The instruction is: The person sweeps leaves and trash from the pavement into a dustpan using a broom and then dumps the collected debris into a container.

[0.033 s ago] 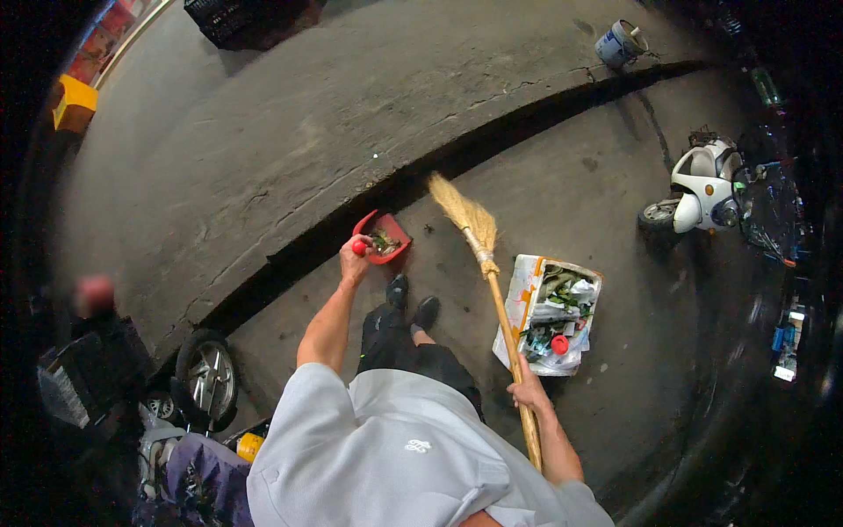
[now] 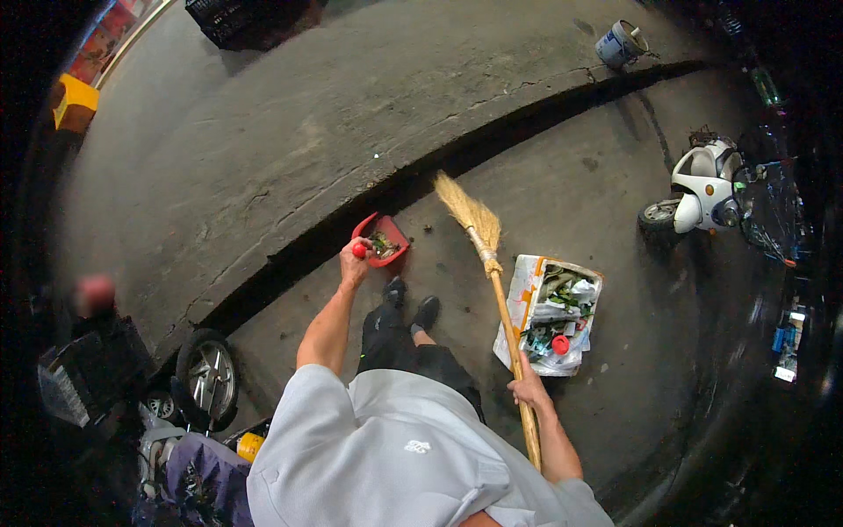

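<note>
My left hand is closed round the red-tipped handle of a red dustpan. Leafy scraps and litter lie in the pan, beside the foot of a raised concrete ledge. On the right, my right hand grips the wooden stick of a straw broom. Its bristles point away from me, to the right of the dustpan, apart from it. Next to the broom stick stands a white foam box full of greens, plastic and other rubbish, with a red round lid-like piece on top.
The ledge edge runs across the floor in front of me. A white scooter stands at right, and a paint bucket sits on the ledge. A motorbike wheel is near left. A black crate lies at the far side.
The broom head has shifted very slightly to the right. Both hands keep their grips, and the dustpan stays almost where it was.
</note>
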Demonstrator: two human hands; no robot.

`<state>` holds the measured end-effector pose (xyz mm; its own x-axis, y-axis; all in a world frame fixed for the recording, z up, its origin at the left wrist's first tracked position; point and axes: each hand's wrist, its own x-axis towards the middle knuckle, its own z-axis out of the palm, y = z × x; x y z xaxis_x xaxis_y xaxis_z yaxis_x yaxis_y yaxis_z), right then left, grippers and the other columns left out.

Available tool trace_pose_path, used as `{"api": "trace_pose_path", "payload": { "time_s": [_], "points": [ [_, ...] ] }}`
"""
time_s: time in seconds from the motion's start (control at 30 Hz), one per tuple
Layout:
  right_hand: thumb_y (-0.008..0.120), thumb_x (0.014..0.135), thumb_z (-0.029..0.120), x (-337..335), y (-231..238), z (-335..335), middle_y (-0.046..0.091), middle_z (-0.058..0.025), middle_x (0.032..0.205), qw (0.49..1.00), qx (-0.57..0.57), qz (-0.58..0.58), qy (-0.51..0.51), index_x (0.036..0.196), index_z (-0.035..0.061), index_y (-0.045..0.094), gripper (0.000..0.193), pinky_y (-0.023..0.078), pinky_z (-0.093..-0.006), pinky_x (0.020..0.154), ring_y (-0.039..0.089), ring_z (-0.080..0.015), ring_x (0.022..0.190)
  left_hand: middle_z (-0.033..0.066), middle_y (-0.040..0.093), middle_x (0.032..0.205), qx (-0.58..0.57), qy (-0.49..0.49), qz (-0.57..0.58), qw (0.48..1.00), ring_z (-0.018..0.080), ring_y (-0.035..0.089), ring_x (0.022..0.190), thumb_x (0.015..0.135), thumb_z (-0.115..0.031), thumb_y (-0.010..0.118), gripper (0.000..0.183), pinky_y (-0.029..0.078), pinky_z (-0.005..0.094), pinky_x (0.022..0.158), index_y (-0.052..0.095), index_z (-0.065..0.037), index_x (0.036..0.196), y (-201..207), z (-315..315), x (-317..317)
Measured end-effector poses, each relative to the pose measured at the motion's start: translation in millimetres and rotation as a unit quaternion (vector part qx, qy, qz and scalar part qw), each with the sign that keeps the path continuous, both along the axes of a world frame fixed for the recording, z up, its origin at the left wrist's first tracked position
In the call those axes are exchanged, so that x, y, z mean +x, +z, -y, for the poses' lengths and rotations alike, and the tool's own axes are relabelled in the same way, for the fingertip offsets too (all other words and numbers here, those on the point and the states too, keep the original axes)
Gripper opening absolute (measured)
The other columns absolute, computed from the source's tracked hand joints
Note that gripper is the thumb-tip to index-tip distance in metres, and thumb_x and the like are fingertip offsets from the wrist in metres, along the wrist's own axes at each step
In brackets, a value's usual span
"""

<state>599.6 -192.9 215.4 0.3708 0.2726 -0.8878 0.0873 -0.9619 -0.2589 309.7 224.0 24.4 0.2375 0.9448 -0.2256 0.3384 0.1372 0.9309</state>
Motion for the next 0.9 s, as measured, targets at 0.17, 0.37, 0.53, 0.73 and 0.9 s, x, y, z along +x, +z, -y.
{"api": "trace_pose_path", "payload": {
  "time_s": [0.17, 0.37, 0.53, 0.73, 0.9],
  "points": [
    [0.060, 0.078, -0.007, -24.3, -28.1, -12.9, 0.062, -0.0145, 0.073, 0.999, -0.017, 0.001, -0.038, 0.158, 0.0246, 0.011, 0.099, 0.048, -0.0357, 0.040, 0.057, -0.0195, 0.048, 0.0055, 0.070, 0.088, 0.008, -0.036, -0.005, 0.999, 0.0159, 0.066, 0.084, 0.074, 0.004, 0.067, 0.015, 0.052, 0.0291, 0.079, 0.066, -0.003, 0.087, -33.9, 23.6, -34.7],
    [0.058, 0.079, -0.004, -115.9, -18.9, 26.5, 0.065, -0.0168, 0.073, 0.990, -0.080, -0.079, 0.090, 0.159, 0.0161, 0.001, 0.100, 0.052, -0.0363, 0.049, 0.060, -0.0217, 0.050, 0.0125, 0.065, 0.083, 0.065, -0.028, 0.000, 0.998, 0.0298, 0.066, 0.081, 0.073, 0.002, 0.065, 0.014, 0.051, 0.0369, 0.076, 0.063, -0.005, 0.085, -22.4, 33.3, -30.4],
    [0.064, 0.078, -0.007, -166.0, 62.5, 35.2, 0.063, -0.0095, 0.078, 0.986, -0.044, -0.160, -0.019, 0.159, 0.0191, 0.008, 0.102, 0.048, -0.0313, 0.046, 0.056, -0.0145, 0.052, 0.0138, 0.066, 0.085, 0.066, -0.013, -0.022, 0.998, 0.0342, 0.066, 0.083, 0.074, 0.000, 0.068, 0.014, 0.051, 0.0398, 0.075, 0.063, -0.006, 0.086, -33.7, 31.9, -38.3],
    [0.067, 0.076, -0.008, -166.6, 77.1, -17.5, 0.061, -0.0098, 0.081, 0.990, -0.030, -0.109, -0.080, 0.158, 0.0206, 0.016, 0.101, 0.046, -0.0319, 0.042, 0.054, -0.0154, 0.050, 0.0108, 0.067, 0.085, -0.002, 0.061, 0.043, 0.997, 0.0238, 0.066, 0.083, 0.074, 0.005, 0.068, 0.016, 0.051, 0.0344, 0.078, 0.063, -0.003, 0.087, -18.4, 10.7, -94.0],
    [0.064, 0.076, -0.014, -119.8, 4.0, -80.0, 0.057, -0.0101, 0.071, 0.993, 0.062, -0.019, -0.097, 0.158, 0.0263, 0.016, 0.103, 0.044, -0.0326, 0.038, 0.053, -0.0179, 0.045, 0.0071, 0.067, 0.087, -0.027, 0.147, 0.104, 0.983, 0.0201, 0.064, 0.085, 0.077, 0.005, 0.067, 0.011, 0.050, 0.0316, 0.082, 0.062, -0.002, 0.085, -21.4, 11.0, -149.1]
  ]
}}
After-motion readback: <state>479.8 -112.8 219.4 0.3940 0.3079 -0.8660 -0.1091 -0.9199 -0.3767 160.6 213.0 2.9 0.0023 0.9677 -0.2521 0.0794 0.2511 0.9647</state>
